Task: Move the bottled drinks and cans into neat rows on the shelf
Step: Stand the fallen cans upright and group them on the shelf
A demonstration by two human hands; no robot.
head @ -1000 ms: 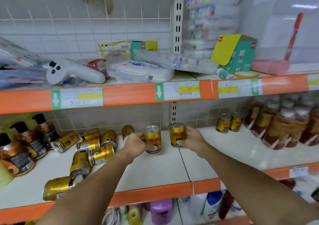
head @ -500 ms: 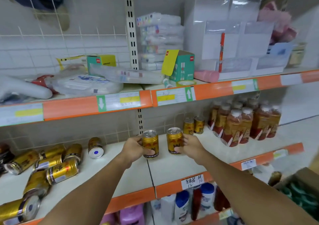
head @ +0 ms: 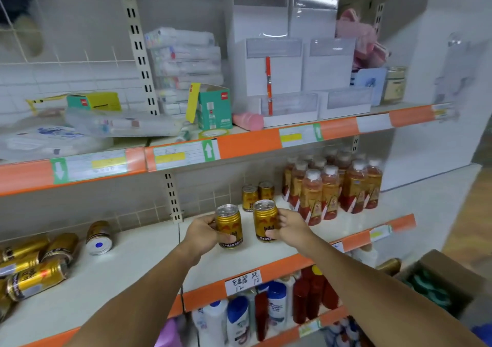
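I note both gold cans carried rightward: left hand grips one, right hand the other, nearing the standing pair.

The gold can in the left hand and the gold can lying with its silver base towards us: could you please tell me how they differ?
The gold can in the left hand stands upright; the gold can with the silver base lies on its side. The left hand grips the first; nothing touches the second. The first shows its ribbed top, the second a blue dot on its base. Both look like the same drink, on the same white shelf.
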